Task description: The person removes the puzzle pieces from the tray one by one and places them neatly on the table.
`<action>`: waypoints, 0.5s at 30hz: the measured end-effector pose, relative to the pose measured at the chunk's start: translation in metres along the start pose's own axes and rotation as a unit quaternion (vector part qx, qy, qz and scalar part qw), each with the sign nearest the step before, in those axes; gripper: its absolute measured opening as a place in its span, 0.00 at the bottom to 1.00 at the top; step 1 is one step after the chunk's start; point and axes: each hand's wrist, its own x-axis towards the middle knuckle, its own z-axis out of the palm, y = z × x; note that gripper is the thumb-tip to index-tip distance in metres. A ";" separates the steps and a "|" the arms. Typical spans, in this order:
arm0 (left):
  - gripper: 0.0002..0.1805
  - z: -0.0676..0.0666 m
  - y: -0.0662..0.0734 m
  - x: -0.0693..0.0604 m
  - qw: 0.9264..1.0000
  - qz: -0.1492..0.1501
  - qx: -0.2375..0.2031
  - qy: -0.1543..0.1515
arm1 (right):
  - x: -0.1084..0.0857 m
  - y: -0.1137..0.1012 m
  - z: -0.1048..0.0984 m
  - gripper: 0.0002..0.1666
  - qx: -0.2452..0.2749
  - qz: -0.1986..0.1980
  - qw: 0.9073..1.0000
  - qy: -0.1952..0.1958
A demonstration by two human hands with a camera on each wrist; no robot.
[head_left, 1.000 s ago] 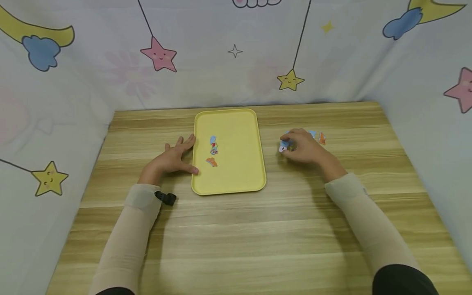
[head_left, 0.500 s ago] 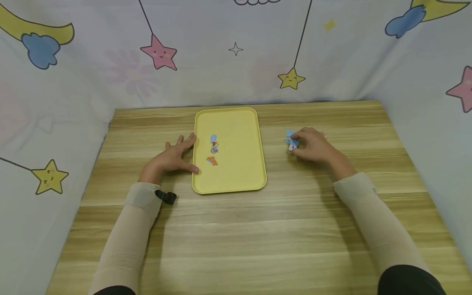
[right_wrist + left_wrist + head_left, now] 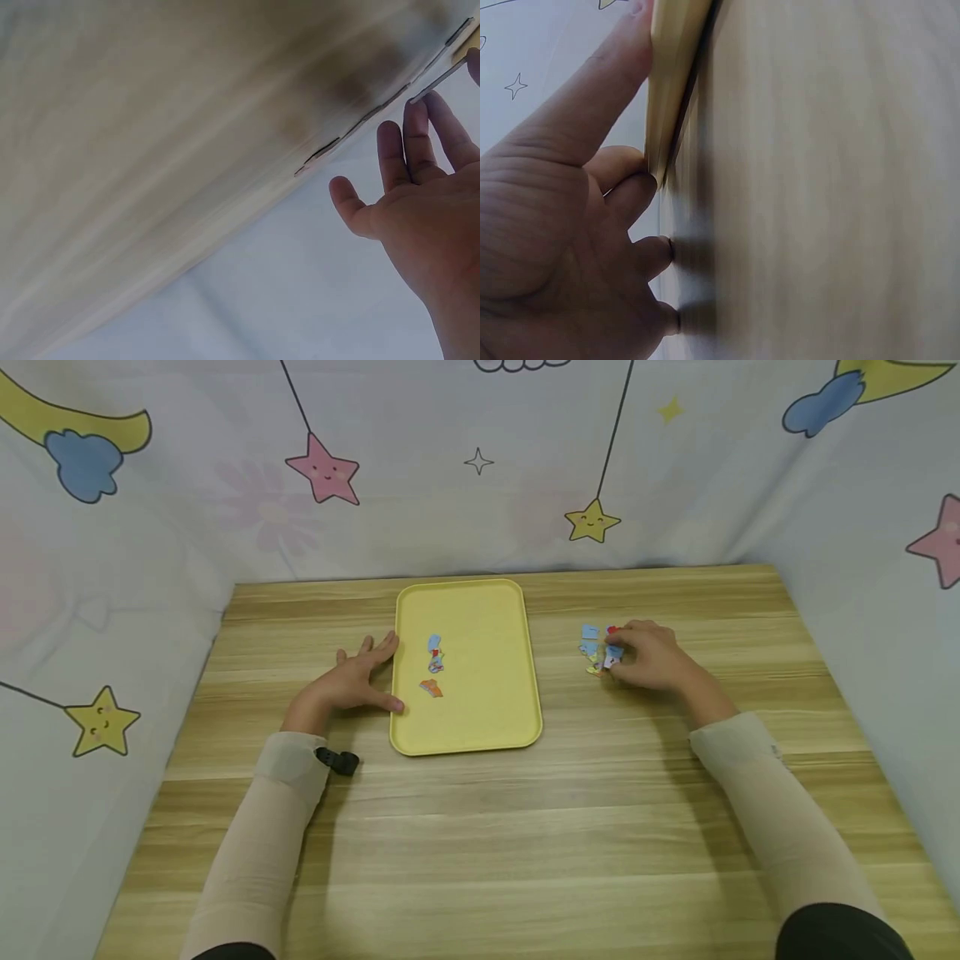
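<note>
My left hand [image 3: 348, 683] rests at the left edge of a yellow tray [image 3: 480, 727], its fingers spread and touching the rim. In the left wrist view, the thumb and fingertips meet the tray's side [image 3: 676, 67]. A short column of joined blue and red puzzle pieces [image 3: 436, 655] lies on the tray, and an orange puzzle piece [image 3: 431, 687] sits below it. To the right of the tray, my right hand [image 3: 654, 656] pinches a blue-and-white puzzle piece [image 3: 613, 656]. The right wrist view shows this thin piece [image 3: 439, 81] edge-on, tilted between thumb and fingers.
Several loose puzzle pieces [image 3: 590, 639] lie on the wooden table [image 3: 480, 843] just left of the right hand, which hides others. A printed cloth [image 3: 420, 535] hangs behind the table. A black strap [image 3: 337, 762] is on the left wrist.
My right hand has moved a little to the right over the loose pieces, still holding the blue-and-white piece. More pieces now show to its left. The left hand has stayed at the tray.
</note>
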 end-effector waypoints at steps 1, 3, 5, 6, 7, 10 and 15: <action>0.71 0.000 0.000 0.000 1.000 0.000 0.001 0.000 | 0.000 0.001 0.000 0.29 0.000 0.001 1.000 -0.002; 0.71 0.000 0.000 0.000 1.000 0.000 0.000 -0.001 | -0.001 0.002 -0.001 0.29 0.004 0.004 1.000 -0.007; 0.71 0.000 0.000 0.000 1.000 0.000 -0.001 -0.002 | -0.002 0.002 -0.002 0.30 0.003 0.004 1.000 -0.011; 0.71 0.001 0.000 0.000 1.000 0.000 -0.002 -0.002 | -0.002 0.002 -0.002 0.30 0.002 0.004 1.000 -0.012; 0.71 0.001 0.000 0.000 1.000 0.000 -0.003 -0.002 | -0.002 0.002 -0.002 0.30 0.002 0.005 1.000 -0.014; 0.71 0.000 0.000 0.000 1.000 0.000 -0.005 -0.002 | -0.002 0.002 -0.002 0.29 0.001 0.003 1.000 -0.018; 0.71 0.000 0.000 0.000 1.000 0.000 -0.006 -0.002 | -0.002 0.002 -0.002 0.29 0.002 -0.002 1.000 -0.019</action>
